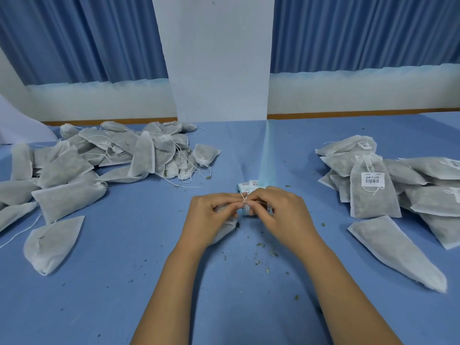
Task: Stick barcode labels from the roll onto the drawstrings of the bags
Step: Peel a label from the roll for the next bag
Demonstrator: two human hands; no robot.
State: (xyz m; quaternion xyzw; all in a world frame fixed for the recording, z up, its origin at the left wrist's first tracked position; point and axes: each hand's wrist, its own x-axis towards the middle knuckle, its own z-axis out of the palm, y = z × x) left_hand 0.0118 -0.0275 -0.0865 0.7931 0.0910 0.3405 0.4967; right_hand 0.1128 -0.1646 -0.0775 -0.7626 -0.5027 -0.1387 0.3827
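Your left hand (211,216) and right hand (280,212) meet over the table (149,295), both pinching the thin drawstring (244,198) of the bag (225,231) tucked under your left palm. That string looks limp and feather-light: pinch close to the bag's neck, keep it taut. The label roll (249,186) sits just behind your hands

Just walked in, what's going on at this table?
A person is mid-labelling: left hand and right hand both pinch the drawstring of one bag lying under the left hand, just in front of the label roll. Unlabelled bags are heaped at left; labelled bags pile at right.
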